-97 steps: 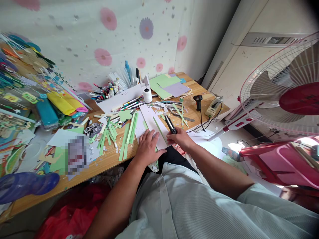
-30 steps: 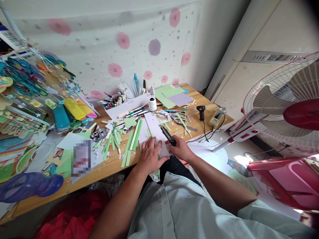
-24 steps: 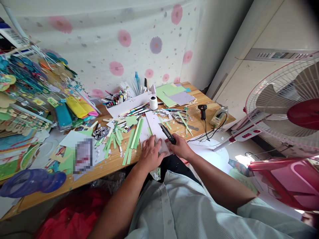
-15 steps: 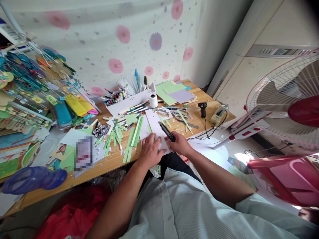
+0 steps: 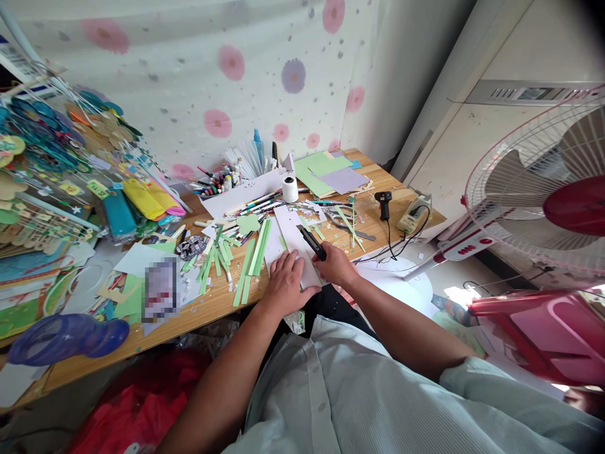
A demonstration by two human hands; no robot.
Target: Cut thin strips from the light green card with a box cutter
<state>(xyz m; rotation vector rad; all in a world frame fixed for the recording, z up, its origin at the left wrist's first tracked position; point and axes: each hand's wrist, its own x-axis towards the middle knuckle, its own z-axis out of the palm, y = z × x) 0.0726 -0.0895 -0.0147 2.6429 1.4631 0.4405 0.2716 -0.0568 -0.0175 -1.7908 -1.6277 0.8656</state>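
My left hand (image 5: 285,281) presses flat, fingers spread, on a white paper sheet (image 5: 292,234) that lies at the near edge of the wooden table (image 5: 208,306). My right hand (image 5: 336,265) grips a black utility knife (image 5: 311,242), whose tip rests on the same sheet just right of my left fingers. A narrow green strip (image 5: 282,242) lies on the sheet beyond my left hand. Loose green paper strips (image 5: 253,252) lie in a fan to the left of the sheet.
Pens and markers (image 5: 222,181), a white tape roll (image 5: 290,188), green and lilac sheets (image 5: 326,173), scissors (image 5: 339,219) and a black glue gun (image 5: 383,203) crowd the table's back. Coloured craft stock (image 5: 61,176) piles at left. A fan (image 5: 548,189) and pink stool (image 5: 543,334) stand right.
The knife in my right hand has slid a little leftward and toward me along the white sheet. My left hand stays pressed on the paper. The view has shifted slightly.
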